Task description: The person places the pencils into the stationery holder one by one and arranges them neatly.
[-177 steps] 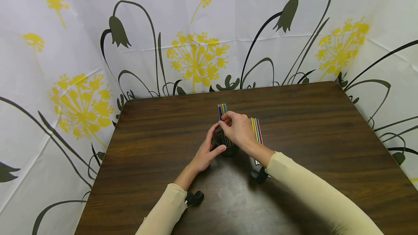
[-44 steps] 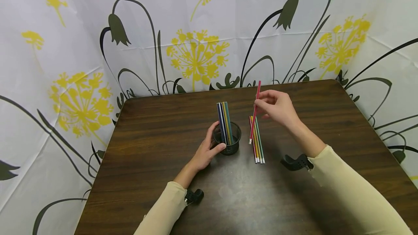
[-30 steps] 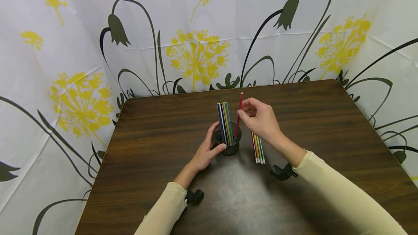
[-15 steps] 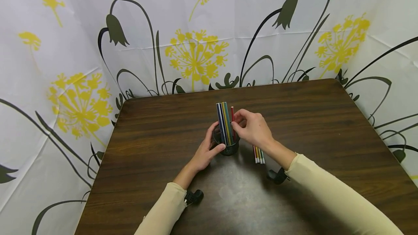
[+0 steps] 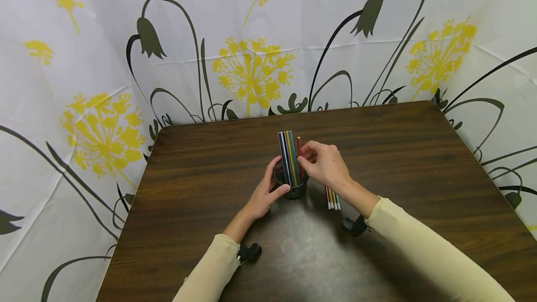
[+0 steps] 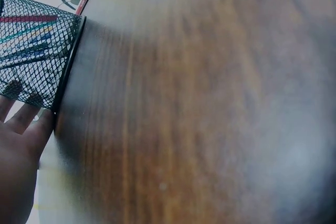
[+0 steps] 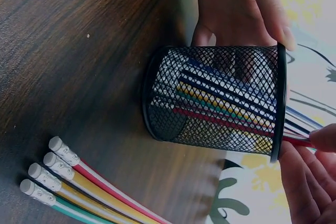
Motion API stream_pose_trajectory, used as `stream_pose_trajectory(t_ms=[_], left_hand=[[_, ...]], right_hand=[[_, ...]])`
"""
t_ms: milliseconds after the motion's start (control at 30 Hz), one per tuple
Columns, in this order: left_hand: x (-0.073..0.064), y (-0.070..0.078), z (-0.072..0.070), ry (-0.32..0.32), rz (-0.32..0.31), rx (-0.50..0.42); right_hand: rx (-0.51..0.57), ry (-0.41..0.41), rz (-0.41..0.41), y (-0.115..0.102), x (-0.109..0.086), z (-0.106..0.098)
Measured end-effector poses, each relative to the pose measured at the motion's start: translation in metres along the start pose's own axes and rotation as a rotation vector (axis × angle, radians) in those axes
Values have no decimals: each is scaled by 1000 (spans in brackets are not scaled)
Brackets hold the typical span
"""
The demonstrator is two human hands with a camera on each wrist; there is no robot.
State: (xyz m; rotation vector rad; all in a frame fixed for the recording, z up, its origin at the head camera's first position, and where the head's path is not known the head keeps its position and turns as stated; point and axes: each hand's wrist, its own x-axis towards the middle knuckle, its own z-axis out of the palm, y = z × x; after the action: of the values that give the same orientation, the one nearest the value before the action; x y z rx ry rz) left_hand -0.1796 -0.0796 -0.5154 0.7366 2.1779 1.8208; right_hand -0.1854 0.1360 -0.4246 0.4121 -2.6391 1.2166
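A black mesh pencil cup [image 5: 296, 194] stands upright on the table. My left hand [image 5: 261, 199] holds it from the left, the thumb at its near rim. Several pencils [image 5: 287, 155] in blue, yellow and teal lean inside it. Against the cup's right side stands a red pencil [image 5: 299, 146], pinched near the cup rim between the thumb and fingers of my right hand [image 5: 327, 167]. Through the mesh in the right wrist view, the red pencil [image 7: 226, 123] reaches down close to the cup's base. The right hand partly hides the cup's right rim.
Several loose pencils [image 5: 333, 202] with white erasers lie side by side right of the cup, partly under my right hand. The dark wooden table [image 5: 201, 190] ends at a flower-patterned curtain [image 5: 335, 13] behind it.
My right hand has lifted the red pencil from above the loose ones, moved it left and lowered it into the cup. The left hand has stayed on the cup.
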Motion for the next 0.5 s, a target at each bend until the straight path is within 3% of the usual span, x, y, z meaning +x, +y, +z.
stream_pose_trajectory(t_ms=[500], left_hand=[[0,0,0,-6,4,-6]], right_hand=[[-13,8,68,-3,11,3]])
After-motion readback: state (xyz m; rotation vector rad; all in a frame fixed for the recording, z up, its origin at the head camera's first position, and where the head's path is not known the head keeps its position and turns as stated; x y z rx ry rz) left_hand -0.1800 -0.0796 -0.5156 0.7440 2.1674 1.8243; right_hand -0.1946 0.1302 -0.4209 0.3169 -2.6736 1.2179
